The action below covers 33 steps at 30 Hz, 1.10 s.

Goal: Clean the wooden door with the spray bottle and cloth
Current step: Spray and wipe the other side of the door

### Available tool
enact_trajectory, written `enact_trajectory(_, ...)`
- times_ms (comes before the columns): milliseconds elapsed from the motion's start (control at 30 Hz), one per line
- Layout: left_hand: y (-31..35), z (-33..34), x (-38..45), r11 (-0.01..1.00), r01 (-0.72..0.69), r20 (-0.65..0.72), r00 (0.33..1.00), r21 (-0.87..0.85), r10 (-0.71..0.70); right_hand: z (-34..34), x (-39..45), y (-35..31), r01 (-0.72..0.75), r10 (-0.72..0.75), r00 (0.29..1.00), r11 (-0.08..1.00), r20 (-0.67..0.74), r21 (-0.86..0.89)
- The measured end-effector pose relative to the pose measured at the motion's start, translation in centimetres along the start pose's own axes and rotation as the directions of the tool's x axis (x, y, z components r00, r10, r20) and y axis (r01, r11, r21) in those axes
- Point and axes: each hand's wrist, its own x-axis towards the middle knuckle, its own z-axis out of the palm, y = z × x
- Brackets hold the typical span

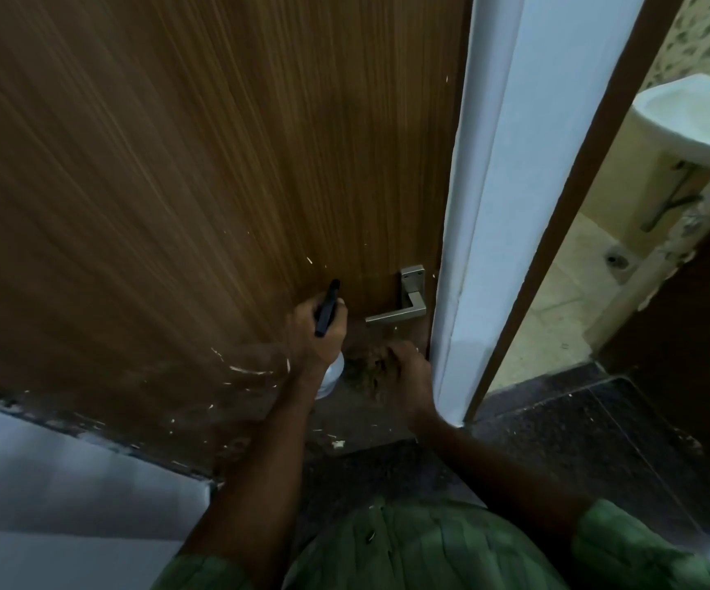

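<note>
Looking down a wooden door [183, 172] toward its metal handle [404, 306]. Risk ahead, as a guess: spray landing on the handle or white frame [510, 198] just beside, given the nozzle aimed so near them. Left hand [317, 338] closed around a spray bottle [328, 310], black head up, clear body below the fist. Right hand [408, 376] bunched shut on a brownish cloth [368, 370], pressed to the door under the handle

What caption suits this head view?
Left hand holds spray bottle; right hand wipes door with cloth.
</note>
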Motion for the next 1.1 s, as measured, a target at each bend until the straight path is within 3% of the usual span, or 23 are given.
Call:
enact_trajectory(33,0.0,0.2,0.1,1.0,-0.003,0.008,1.0,-0.007,0.003,-0.3,0.2,-0.4,-0.239,0.245,0.969,0.951,-0.009,0.197)
enact_trajectory(100,0.3,0.6,0.1,0.999,-0.03,0.023,0.999,-0.014,0.031,-0.8,1.3,-1.4,-0.453,0.491,0.869,0.732,0.067,0.509)
enact_trajectory(200,0.5,1.0,0.3,0.999,-0.036,0.025,0.999,-0.021,0.037,-1.2,3.2,-2.6,-0.474,0.565,0.769,0.188,0.301,0.86)
enact_trajectory(267,0.3,1.2,0.3,1.0,-0.027,0.022,0.999,-0.008,0.027,-1.6,3.9,-2.8,-0.464,0.549,0.735,-0.022,0.399,0.886)
enact_trajectory(300,0.3,1.2,0.3,1.0,-0.02,0.026,0.999,-0.002,0.02,-1.7,3.9,-3.1,-0.467,0.522,0.737,-0.066,0.429,0.882)
enact_trajectory(467,1.3,1.6,1.2,0.999,-0.054,0.0,0.999,0.002,0.054,-0.4,3.5,-5.6,-0.494,0.34,0.801,-0.09,0.493,0.865)
enact_trajectory(567,1.6,2.0,1.1,0.995,-0.096,-0.015,0.995,0.01,0.096,-0.9,3.7,-5.6,-0.489,0.385,0.79,-0.073,0.477,0.869)
enact_trajectory(667,1.8,2.0,1.0,0.994,-0.105,-0.034,0.994,0.025,0.106,-1.7,5.0,-4.5,-0.402,0.467,0.781,-0.132,0.414,0.906)
enact_trajectory(833,1.8,2.1,1.0,0.992,-0.125,-0.039,0.991,0.034,0.126,1.1,3.9,-5.5,-0.478,0.47,0.753,-0.091,0.461,0.874)
enact_trajectory(1000,1.8,1.8,1.5,0.991,-0.132,-0.049,0.99,0.035,0.133,-1.2,5.7,-4.2,-0.415,0.504,0.741,-0.174,0.443,0.893)
enact_trajectory(1100,1.8,2.0,1.4,0.992,-0.117,-0.059,0.991,0.039,0.12,0.9,4.7,-5.2,-0.48,0.471,0.741,-0.128,0.48,0.868)
